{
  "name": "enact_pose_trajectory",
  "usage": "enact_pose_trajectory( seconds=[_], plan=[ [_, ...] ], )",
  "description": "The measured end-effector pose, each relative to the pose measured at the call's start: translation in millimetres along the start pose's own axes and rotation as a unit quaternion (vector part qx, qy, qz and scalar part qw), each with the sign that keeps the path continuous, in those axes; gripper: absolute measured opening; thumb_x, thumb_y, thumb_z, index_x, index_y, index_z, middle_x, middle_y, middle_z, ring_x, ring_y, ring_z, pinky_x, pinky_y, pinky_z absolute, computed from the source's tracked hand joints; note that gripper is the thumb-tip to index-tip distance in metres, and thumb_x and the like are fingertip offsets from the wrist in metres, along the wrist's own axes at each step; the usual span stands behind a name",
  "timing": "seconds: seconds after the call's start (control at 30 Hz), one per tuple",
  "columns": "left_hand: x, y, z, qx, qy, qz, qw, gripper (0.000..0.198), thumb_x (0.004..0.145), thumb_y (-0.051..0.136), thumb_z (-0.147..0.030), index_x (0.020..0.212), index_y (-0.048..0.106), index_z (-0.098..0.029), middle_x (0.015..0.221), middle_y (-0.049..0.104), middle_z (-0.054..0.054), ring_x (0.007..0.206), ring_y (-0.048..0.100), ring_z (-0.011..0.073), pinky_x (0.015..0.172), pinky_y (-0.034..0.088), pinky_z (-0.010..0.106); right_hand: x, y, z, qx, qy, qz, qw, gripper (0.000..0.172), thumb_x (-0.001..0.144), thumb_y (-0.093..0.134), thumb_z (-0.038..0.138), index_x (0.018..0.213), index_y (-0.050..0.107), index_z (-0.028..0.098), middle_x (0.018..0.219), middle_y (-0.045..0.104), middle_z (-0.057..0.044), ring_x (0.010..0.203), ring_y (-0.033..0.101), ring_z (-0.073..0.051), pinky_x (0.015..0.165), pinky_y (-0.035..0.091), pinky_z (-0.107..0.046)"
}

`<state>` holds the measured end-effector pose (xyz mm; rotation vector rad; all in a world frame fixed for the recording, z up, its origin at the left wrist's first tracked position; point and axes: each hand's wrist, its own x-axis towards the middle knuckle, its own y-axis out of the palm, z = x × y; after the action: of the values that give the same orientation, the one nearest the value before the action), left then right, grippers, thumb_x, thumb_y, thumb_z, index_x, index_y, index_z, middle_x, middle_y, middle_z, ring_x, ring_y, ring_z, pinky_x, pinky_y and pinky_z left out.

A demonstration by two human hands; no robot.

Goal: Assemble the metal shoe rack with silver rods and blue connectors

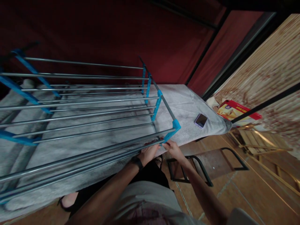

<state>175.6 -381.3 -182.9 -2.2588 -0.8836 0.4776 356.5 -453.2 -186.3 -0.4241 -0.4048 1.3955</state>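
A rack [100, 118] of grey metal tubes and blue plastic connectors, like a shoe rack, lies on the grey cloth-covered surface. At its near right corner my left hand [149, 154], with a dark band on the wrist, is closed around the end of the lowest tube [117, 158]. Close beside it, my right hand [173, 150] pinches the lower end of the blue corner connector [170, 134]. My fingertips meet where tube and connector join, and the fingers partly cover that joint.
A phone [201, 120] lies on the grey cloth [181, 103] to the right. Beyond are a red and yellow box [236, 110], a dark post [264, 105] and wooden slatted furniture [264, 142]. A black-framed stool [206, 164] stands on the tiled floor. Dark red fabric [105, 34] hangs behind.
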Motion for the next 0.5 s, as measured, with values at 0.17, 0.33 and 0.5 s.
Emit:
enact_pose_trajectory(
  seconds=[0.17, 0.33, 0.5],
  plan=[
    [0.0, 2.3, 2.2, 0.005, -0.010, 0.014, 1.000, 0.033, 0.100, 0.055, -0.032, 0.129, 0.066, -0.022, 0.130, 0.071, 0.012, 0.125, 0.063, 0.0314, 0.113, 0.044, 0.043, 0.3, 0.9, -4.9, -0.001, 0.001, 0.000, 1.000, 0.033, 0.093, 0.056, 0.045, 0.096, 0.073, 0.017, 0.088, 0.073, -0.005, 0.082, 0.065, -0.019, 0.079, 0.052, -0.031],
    [-1.5, 3.5, -0.1, 0.074, 0.019, 0.011, 0.997, 0.032, 0.103, 0.050, -0.027, 0.130, 0.065, -0.020, 0.128, 0.071, 0.013, 0.120, 0.066, 0.0283, 0.108, 0.048, 0.039, -0.1, 3.6, -2.2, -0.006, 0.000, 0.006, 1.000, 0.037, 0.094, 0.054, 0.047, 0.105, 0.074, 0.018, 0.103, 0.077, -0.008, 0.097, 0.069, -0.024, 0.094, 0.053, -0.038],
    [3.6, 7.0, 2.0, 0.073, 0.033, -0.007, 0.997, 0.031, 0.103, 0.052, -0.027, 0.131, 0.064, -0.022, 0.124, 0.072, 0.010, 0.115, 0.068, 0.0253, 0.103, 0.050, 0.035, -4.5, 6.6, 2.7, -0.015, 0.008, 0.002, 1.000, 0.036, 0.096, 0.052, 0.048, 0.109, 0.072, 0.021, 0.104, 0.077, -0.008, 0.099, 0.070, -0.024, 0.097, 0.053, -0.038]
  ],
)
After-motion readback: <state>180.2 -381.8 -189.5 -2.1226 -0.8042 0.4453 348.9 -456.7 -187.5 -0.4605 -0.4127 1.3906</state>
